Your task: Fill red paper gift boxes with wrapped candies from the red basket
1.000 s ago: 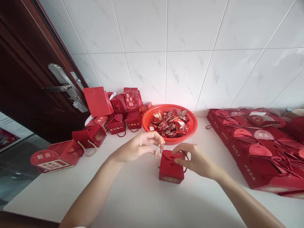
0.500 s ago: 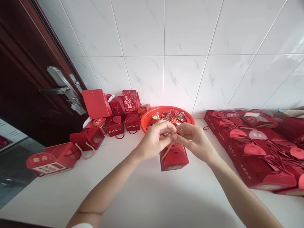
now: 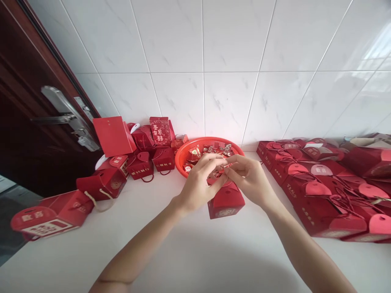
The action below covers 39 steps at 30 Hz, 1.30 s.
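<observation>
A small red gift box (image 3: 226, 203) stands on the white table in front of me, its top partly hidden by my fingers. My left hand (image 3: 203, 179) is closed in a pinch just over the box top. From the other side my right hand (image 3: 249, 177) pinches too, its fingertips meeting the left ones. The box's twisted cord handle, seen at the fingers a moment ago, is now hidden behind them. Right behind the hands sits an orange-red plastic basket (image 3: 183, 149) with wrapped candies (image 3: 195, 153) in it.
Several red gift boxes (image 3: 139, 167) are grouped at the left, one with a beige cord handle (image 3: 99, 203). Many more boxes (image 3: 308, 195) stand in rows at the right. A tiled wall (image 3: 229, 101) rises behind the table; a dark door (image 3: 27, 122) is at the left.
The view has swung a little to the right, so the surroundings shift left. Both hands stay pinched together above the box, and the cord handle has gone out of sight behind the fingers.
</observation>
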Tool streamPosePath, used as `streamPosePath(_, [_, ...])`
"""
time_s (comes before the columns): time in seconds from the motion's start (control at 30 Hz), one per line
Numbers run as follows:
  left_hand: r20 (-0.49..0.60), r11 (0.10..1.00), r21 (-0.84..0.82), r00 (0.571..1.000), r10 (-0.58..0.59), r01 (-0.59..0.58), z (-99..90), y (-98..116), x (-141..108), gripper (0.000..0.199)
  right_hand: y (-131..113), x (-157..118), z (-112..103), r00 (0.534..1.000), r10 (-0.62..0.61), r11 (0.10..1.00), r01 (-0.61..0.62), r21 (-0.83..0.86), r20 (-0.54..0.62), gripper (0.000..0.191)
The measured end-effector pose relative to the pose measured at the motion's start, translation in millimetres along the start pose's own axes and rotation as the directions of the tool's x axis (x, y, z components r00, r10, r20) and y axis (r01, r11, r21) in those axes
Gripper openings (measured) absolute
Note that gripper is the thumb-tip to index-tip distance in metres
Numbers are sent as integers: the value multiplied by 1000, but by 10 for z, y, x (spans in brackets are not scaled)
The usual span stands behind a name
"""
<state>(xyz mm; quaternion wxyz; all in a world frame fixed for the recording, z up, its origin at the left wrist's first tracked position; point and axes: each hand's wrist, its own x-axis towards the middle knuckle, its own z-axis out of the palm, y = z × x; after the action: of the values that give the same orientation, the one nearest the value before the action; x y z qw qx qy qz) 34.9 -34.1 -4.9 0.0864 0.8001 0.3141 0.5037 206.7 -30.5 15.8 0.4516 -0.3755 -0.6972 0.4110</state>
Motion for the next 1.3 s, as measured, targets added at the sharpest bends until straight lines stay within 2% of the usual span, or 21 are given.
streamPosePath(0.17, [-15,998,12,997,-69,70,39,-27,-58,33,-6,26,-12,998,26,991,-18,133,-56,10])
streamPosePath(0.27, [-4,971,93,975,-220,219,97,-20,-156,55,-11,38,-44,994,52,969,-28,247,-92,15])
streamPosePath(0.3, [26,955,111,960,-280,275,119,-17,-191,56,-11,40,-58,994,64,958,-37,283,-89,17])
streamPosePath(0.37, [114,924,124,920,-374,361,157,-16,-248,44,-9,42,-90,994,87,939,-62,338,-60,22])
streamPosePath(0.43, [186,907,116,888,-421,406,180,-23,-282,30,-6,45,-119,994,104,928,-89,363,-22,25])
streamPosePath(0.57, [267,892,103,852,-450,439,186,-48,-293,32,-7,36,-151,995,95,932,-100,347,33,31])
streamPosePath(0.7, [353,892,78,825,-442,445,201,-51,-320,32,40,-13,-144,995,64,975,-79,207,77,27])
streamPosePath(0.83, [448,901,104,789,-421,421,275,-45,-420,25,219,-97,-130,998,52,996,-48,-79,47,24])
streamPosePath(0.93, [489,903,190,760,-427,385,354,-59,-493,26,349,-160,-140,998,57,957,-49,-287,20,24])
streamPosePath(1.03, [486,889,223,745,-456,399,422,-78,-510,30,397,-208,-161,997,80,892,-71,-447,2,23])
streamPosePath(1.2, [455,873,203,747,-485,443,488,-80,-481,27,371,-251,-172,992,122,812,-90,-576,17,19])
streamPosePath(1.23, [446,874,196,753,-483,445,496,-80,-483,27,364,-252,-172,989,142,814,-96,-573,35,19])
streamPosePath(1.3, [435,878,176,765,-475,446,509,-88,-499,27,351,-246,-178,972,190,872,-103,-479,138,19])
